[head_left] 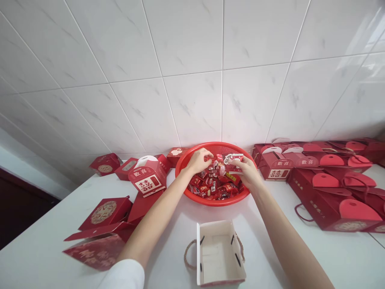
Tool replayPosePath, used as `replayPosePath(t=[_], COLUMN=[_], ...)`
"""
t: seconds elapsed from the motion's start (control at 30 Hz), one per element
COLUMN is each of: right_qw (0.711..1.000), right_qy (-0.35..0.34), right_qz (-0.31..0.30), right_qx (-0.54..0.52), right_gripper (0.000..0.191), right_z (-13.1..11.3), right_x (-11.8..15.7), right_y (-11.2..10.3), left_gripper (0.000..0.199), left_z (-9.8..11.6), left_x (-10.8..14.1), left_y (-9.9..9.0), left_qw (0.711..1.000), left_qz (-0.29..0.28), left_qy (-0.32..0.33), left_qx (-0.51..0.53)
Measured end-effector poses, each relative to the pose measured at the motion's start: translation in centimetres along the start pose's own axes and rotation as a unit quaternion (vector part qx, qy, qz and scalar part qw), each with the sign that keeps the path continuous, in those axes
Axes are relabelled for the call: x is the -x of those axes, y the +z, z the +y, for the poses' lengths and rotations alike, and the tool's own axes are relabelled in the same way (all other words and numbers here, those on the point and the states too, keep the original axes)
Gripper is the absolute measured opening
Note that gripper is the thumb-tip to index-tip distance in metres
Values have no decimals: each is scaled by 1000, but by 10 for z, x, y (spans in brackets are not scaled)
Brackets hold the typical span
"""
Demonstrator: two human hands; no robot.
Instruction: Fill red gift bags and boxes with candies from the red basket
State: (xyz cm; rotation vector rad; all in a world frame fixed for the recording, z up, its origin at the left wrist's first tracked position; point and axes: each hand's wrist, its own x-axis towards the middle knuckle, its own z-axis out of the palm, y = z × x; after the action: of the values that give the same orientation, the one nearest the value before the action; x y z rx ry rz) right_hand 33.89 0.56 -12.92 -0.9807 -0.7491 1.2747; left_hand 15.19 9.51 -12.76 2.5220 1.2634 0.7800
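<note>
A red plastic basket [216, 202] full of red-wrapped candies [207, 188] stands against the tiled wall. Over its left part, my left hand [199, 161] reaches in with curled fingers; what lies between the fingertips is hidden. My right hand [247, 171], at the basket's right side, is closed on a few candy packets [234, 158] with red and white wrappers. In front of the basket, an open gift box [218, 251] shows its white inside, with a rope handle on each side and no contents visible.
On the left lie several red gift boxes, one with a white label [148, 184] and an unfolded one [96, 251] near the front. Rows of closed red boxes [319, 200] with cord handles fill the right side. The white tiled wall [192, 108] bounds the back.
</note>
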Motion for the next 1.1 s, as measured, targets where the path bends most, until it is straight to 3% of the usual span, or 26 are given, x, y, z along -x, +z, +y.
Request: replayPosePath(t=[0.1,0.2,0.37,0.53,0.67,0.87,1.03,1.1], right_qw=[1000,1000,1000,1000,999,999,999,999], right_qy=[-4,-1,2,-2,-1,1,6,2], right_qz=[-6,-12,-16,-21,-30,-32,-30,-32], right_qx=[0,5,19,23,25,33,36,32], right_gripper=[32,32,32,33,33,31,32,33], right_z=[1,1,1,2,1,0,0,0], right_x=[0,0,1,2,4,5,6,5], right_y=[-1,-1,0,0,0,1,1,1], left_gripper=[25,30,47,54,30,24,8,21], left_z=[4,9,16,25,26,17,10,8], left_x=[4,7,10,11,12,14,13,13], left_y=[3,4,6,9,8,3,4,5], left_qw=[987,953,910,909,924,938,946,945], left_qz=[-157,-301,-413,-402,-358,-325,-307,-314], left_qy=[12,-12,17,36,-14,-39,-62,-66], left_qx=[43,29,-26,-103,-136,-116,-79,-68])
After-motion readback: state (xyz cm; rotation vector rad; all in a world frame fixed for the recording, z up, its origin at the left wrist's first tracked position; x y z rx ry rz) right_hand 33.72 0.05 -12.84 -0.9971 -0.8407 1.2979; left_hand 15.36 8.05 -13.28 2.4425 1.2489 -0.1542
